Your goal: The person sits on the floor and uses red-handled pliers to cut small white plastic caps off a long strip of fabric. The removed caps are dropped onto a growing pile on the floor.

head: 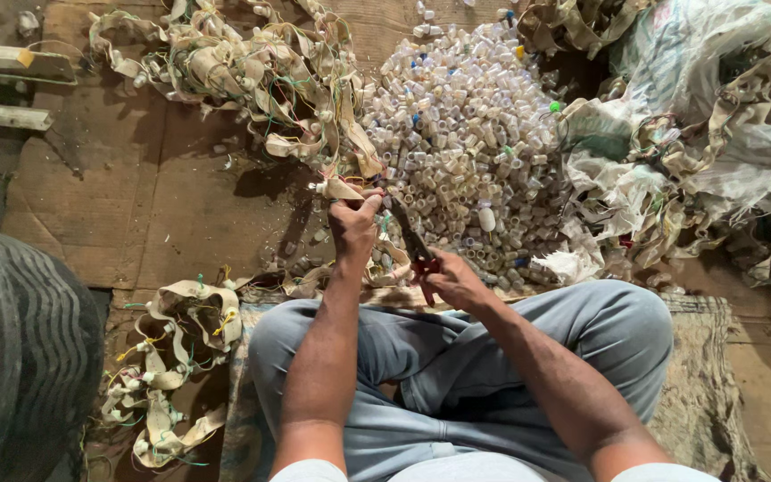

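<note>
Because every label below is placed from the point where the two hands meet, directions read outward from that grip.

Floor: flattened cardboard (180,214) lies bare on the left of the grip, the widest open room for moving; a woven mat (716,393) lies under the seated person behind it.

Tub: a dark ribbed tub (20,357) stands well apart, far left and behind the grip, its rim closing that side.

Sacks: crumpled plastic sacks (698,116) crowd the right side beyond the grip, leaving little room there.

Cap pile: a heap of small pale plastic caps (466,134) lies just ahead and right of the grip, judged to be kept within short reach.

Strip tangle: the tangle of tan strips (252,71) with caps and coloured wire lies ahead and left; one end trails down into the grip.

Spent strips: a limp heap of strips (180,357) lies behind and left, near the knee.

Left hand: the left hand (354,223) is pinched shut on the strip end (341,189), thumb against fingers, judged to hold it taut for the blades.

Right hand: the right hand (457,281) is closed round the red handles of the cutters (414,245).

Cutters: the blades point up towards the strip end, just beside the left thumb; whether they touch the strip cannot be told.
</note>
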